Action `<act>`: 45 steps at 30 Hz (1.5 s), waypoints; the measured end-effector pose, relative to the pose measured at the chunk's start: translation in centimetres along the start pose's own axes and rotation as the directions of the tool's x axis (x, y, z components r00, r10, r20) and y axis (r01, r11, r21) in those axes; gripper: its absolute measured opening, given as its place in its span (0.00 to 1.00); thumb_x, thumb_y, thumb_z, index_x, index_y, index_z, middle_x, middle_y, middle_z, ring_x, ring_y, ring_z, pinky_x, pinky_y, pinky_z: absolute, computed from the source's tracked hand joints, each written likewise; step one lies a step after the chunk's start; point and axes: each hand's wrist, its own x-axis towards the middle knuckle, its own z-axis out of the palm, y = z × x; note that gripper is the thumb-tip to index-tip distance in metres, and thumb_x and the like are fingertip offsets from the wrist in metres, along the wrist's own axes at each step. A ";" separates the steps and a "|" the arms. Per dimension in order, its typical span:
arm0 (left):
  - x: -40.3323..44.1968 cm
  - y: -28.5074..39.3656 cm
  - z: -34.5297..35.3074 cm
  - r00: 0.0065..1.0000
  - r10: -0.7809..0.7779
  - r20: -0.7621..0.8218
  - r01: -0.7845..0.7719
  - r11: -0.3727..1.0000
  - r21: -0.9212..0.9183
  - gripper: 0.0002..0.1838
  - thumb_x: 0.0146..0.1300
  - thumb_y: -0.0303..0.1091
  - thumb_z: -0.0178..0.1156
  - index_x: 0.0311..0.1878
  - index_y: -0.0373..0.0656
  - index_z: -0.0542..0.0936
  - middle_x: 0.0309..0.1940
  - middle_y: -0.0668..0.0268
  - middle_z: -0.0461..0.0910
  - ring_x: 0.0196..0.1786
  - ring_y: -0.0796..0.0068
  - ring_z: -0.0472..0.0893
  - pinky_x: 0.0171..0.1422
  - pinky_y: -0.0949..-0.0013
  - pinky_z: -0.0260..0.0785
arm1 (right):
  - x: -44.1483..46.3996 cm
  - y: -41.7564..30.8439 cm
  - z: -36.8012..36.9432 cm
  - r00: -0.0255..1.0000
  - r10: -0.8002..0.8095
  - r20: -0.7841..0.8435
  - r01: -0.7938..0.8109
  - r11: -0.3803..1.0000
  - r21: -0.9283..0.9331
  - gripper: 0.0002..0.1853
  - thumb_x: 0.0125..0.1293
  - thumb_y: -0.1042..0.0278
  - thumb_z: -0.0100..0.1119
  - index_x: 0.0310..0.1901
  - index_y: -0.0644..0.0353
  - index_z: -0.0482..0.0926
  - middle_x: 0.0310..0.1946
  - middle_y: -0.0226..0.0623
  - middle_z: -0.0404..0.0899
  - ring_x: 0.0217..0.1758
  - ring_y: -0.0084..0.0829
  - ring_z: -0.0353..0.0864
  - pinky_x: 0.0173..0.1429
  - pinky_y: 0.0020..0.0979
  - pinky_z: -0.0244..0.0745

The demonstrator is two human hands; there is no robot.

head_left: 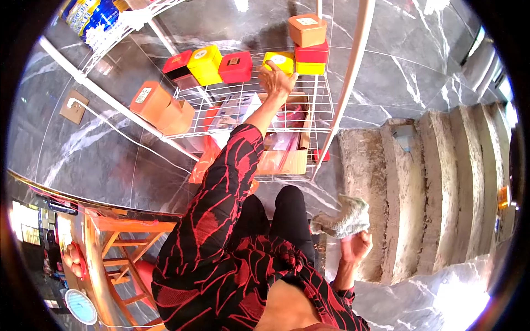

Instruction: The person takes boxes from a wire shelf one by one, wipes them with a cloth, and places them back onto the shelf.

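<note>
My left hand (277, 81) reaches to the upper level of a white wire rack (221, 92). Its fingers and thumb are on the near side of a small yellow box (282, 59) with a white label. To the left of that hand stand a red box (236, 67), a taller yellow box (205, 64) and a red-and-black box (179, 65). On its right, an orange box (307, 30) tops a red-and-yellow stack (311, 57). Down by the stairs, my right hand (356, 246) is closed on a crumpled greyish cloth (345, 217).
Orange boxes (160, 110) sit at the rack's left end. An open carton (290, 154) is on a lower level. Rough concrete stairs (408, 193) rise on the right. A wooden stool (130, 254) stands at left, and a cord runs from a wall socket (72, 106).
</note>
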 end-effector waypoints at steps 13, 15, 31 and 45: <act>1.5 -1.8 -2.4 0.990 -0.045 0.134 0.070 0.978 -0.195 0.43 0.35 0.47 0.70 0.53 0.34 0.63 0.46 0.44 0.67 0.51 0.50 0.68 0.58 0.53 0.61 | -3.5 4.5 -2.4 0.963 0.241 -0.122 -0.257 0.957 -0.134 0.39 0.49 0.77 0.60 0.65 0.62 0.58 0.65 0.49 0.58 0.67 0.44 0.60 0.71 0.45 0.56; 0.8 -2.3 -5.1 0.987 -0.003 0.163 0.043 0.969 -0.244 0.43 0.35 0.47 0.71 0.53 0.33 0.64 0.46 0.46 0.68 0.51 0.51 0.68 0.58 0.54 0.61 | -3.1 5.4 -1.8 0.954 0.271 -0.128 -0.291 0.939 -0.186 0.38 0.49 0.76 0.60 0.65 0.62 0.59 0.65 0.49 0.58 0.67 0.44 0.60 0.70 0.45 0.56; -23.9 -8.8 -24.5 0.347 0.390 0.853 0.870 -0.473 -0.137 0.31 0.62 0.46 0.55 0.65 0.42 0.63 0.59 0.60 0.70 0.58 0.61 0.73 0.60 0.54 0.69 | 4.1 12.5 8.1 0.550 -0.027 0.835 0.644 -0.623 -0.444 0.29 0.55 0.73 0.61 0.60 0.62 0.66 0.63 0.49 0.59 0.65 0.46 0.61 0.68 0.42 0.57; -28.5 -9.1 -27.3 0.664 0.301 0.685 0.745 -0.187 -0.640 0.27 0.57 0.43 0.56 0.57 0.41 0.65 0.46 0.64 0.72 0.47 0.73 0.75 0.51 0.68 0.70 | 3.6 16.4 10.6 0.626 -0.169 0.761 0.710 -0.281 -0.646 0.17 0.61 0.63 0.48 0.47 0.67 0.71 0.46 0.46 0.72 0.49 0.38 0.72 0.57 0.36 0.65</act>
